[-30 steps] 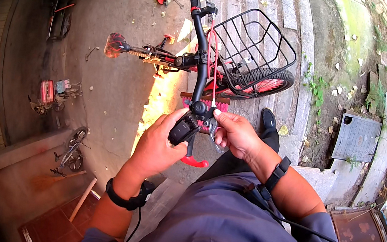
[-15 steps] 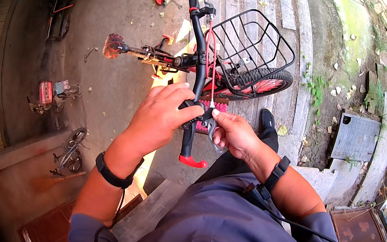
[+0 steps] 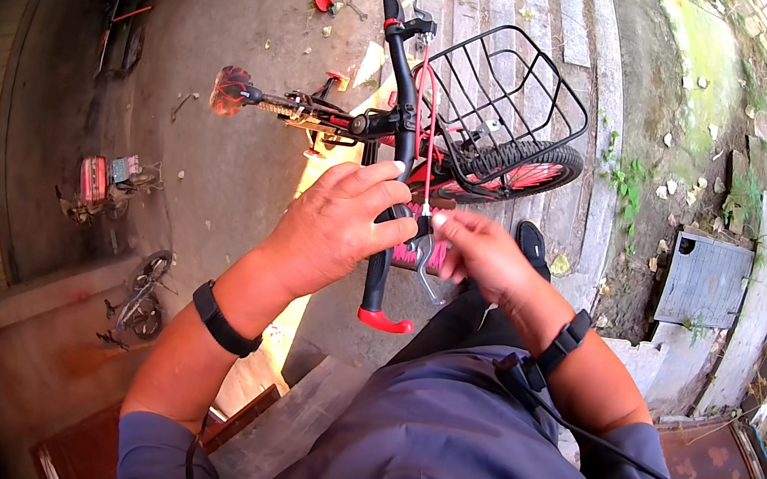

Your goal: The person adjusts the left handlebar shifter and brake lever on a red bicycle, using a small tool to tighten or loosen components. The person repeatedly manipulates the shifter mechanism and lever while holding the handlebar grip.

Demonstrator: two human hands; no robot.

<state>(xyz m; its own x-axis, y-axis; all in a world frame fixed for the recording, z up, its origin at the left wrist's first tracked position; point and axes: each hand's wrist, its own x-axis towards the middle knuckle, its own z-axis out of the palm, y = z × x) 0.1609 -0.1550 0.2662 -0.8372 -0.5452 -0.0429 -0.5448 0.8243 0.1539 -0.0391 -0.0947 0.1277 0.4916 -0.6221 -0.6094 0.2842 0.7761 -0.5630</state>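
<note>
Take the black tubular metal handlebar [image 3: 404, 82] with red end tips as your landmark; it runs lengthwise away from your body. The silver curved metal brake lever [image 3: 425, 271] sits on its right side, close to the near grip. The lever's long axis follows that grip toward you, its free end slanting out to the right, away from the bar. A thin red cable [image 3: 431, 152] comes down the same side of the bar to the lever's mount.

Your right hand [image 3: 491, 257] is the nearer to the lever, just to the right of its mount. Its thumb and forefinger are narrow, tips close together by the cable's lower end; you cannot tell from here whether they pinch anything. Your left hand [image 3: 337, 217] comes over the bar from the left, fingers bent across it at the mount, hiding what lies beneath; how firmly they hold cannot be told.

Right of the handlebar are the black wire basket [image 3: 585, 121] and the black knobbly front tyre [image 3: 566, 173]. The dark saddle with red markings [image 3: 229, 93] lies to its left, over grey concrete ground [image 3: 215, 163]. Pale stone slabs [image 3: 588, 212] run along to its right.
</note>
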